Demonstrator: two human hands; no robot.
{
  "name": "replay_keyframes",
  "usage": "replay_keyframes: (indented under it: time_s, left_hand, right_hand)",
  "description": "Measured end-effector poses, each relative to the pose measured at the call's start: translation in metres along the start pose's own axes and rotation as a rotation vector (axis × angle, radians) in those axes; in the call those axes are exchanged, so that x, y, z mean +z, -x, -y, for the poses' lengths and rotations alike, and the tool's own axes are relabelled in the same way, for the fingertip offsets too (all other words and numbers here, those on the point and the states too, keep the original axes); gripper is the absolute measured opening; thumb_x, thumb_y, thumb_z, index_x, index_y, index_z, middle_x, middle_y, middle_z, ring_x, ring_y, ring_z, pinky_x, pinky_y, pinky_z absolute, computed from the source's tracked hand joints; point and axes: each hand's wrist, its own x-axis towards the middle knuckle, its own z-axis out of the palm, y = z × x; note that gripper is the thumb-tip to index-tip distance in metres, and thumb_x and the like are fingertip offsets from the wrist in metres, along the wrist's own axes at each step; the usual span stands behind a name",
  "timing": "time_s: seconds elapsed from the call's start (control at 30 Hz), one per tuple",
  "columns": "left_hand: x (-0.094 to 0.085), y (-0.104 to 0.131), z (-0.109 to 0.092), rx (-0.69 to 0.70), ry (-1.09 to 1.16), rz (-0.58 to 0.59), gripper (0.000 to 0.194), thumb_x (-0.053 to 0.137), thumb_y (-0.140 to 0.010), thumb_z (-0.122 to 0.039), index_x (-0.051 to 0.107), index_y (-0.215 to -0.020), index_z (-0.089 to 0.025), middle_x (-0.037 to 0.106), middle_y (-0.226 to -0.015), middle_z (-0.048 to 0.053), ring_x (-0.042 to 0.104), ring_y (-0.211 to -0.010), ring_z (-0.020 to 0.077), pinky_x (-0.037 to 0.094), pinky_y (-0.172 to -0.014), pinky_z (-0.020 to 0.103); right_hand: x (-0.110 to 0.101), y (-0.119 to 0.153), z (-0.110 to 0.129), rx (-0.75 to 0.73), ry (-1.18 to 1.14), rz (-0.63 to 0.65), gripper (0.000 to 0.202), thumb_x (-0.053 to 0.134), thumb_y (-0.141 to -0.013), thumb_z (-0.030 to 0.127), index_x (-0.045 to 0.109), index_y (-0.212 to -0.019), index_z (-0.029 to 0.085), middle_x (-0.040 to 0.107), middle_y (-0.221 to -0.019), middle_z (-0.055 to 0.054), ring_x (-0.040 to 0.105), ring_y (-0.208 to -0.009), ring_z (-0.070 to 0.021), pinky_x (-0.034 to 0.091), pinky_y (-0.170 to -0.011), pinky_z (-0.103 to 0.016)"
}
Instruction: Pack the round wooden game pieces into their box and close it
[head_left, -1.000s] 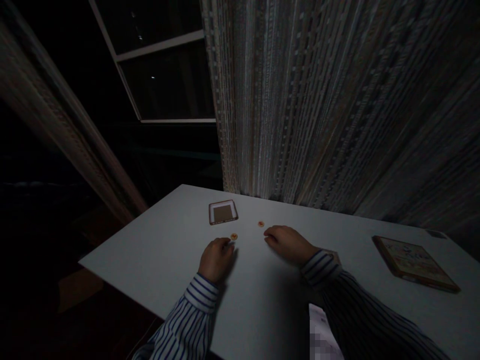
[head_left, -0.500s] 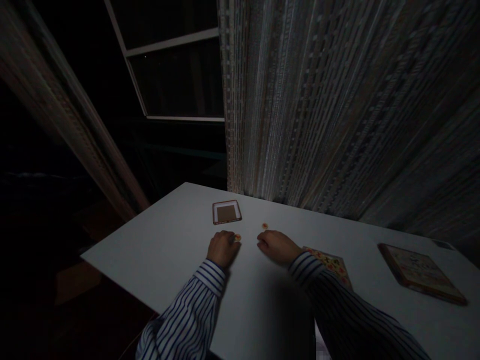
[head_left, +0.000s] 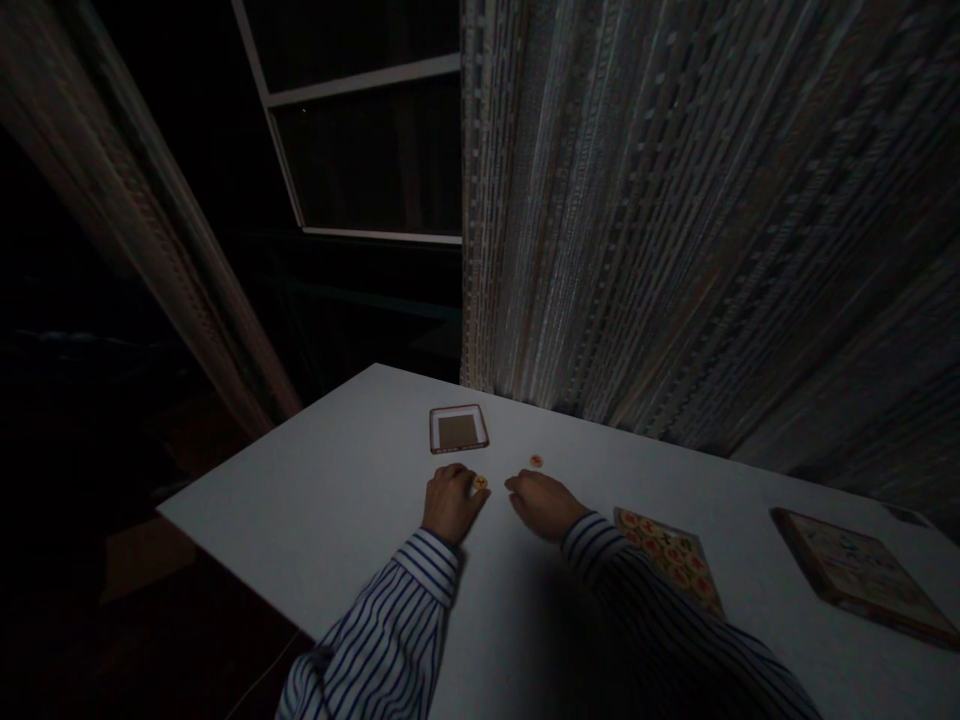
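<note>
Left hand (head_left: 452,503): thumb, fingers apart around round piece (head_left: 481,482)
Right hand (head_left: 546,505): curled; grip unclear
Round piece: light rim pinch should suit

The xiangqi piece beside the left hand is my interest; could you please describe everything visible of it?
The xiangqi piece is a small, round, yellowish disc, its dark marking too small to read and material unclear. It appears face-up over the white table, at the left hand's thumb-side opening; contact is uncertain.
</note>
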Motion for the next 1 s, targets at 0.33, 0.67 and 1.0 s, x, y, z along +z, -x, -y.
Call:
replay_keyframes:
  time_s: [0.33,0.67,1.0]
  left_hand:
    - [0.001,0.0,0.0,-0.03,-0.007,0.026,0.023,0.059,-0.077,-0.036,0.069,-0.089,-0.019,0.063,-0.1,0.008,0.054,-0.096,0.0251,0.042,-0.082,0.037]
    - [0.001,0.001,-0.001,-0.046,0.029,0.005,0.021,0.058,-0.078,-0.034,0.068,-0.088,-0.019,0.063,-0.096,0.007,0.054,-0.094,0.0235,0.042,-0.081,0.035]
    - [-0.001,0.004,-0.001,0.009,0.135,-0.153,0.017,0.058,-0.077,-0.031,0.063,-0.085,-0.018,0.064,-0.086,0.006,0.056,-0.088,0.0214,0.043,-0.079,0.034]
  right_hand:
    - [0.004,-0.008,0.007,-0.012,0.024,0.007,0.03,0.037,-0.084,0.018,0.061,-0.102,0.014,0.063,-0.1,-0.013,0.058,-0.095,-0.0211,0.041,-0.079,-0.03]
    - [0.002,-0.008,0.007,-0.017,0.027,-0.012,0.03,0.037,-0.084,0.019,0.061,-0.101,0.015,0.064,-0.099,-0.012,0.058,-0.095,-0.0202,0.041,-0.078,-0.029]
    - [-0.013,0.005,0.01,0.005,0.034,-0.034,0.031,0.035,-0.086,0.02,0.06,-0.104,0.016,0.063,-0.103,-0.011,0.058,-0.097,-0.0206,0.039,-0.081,-0.03]
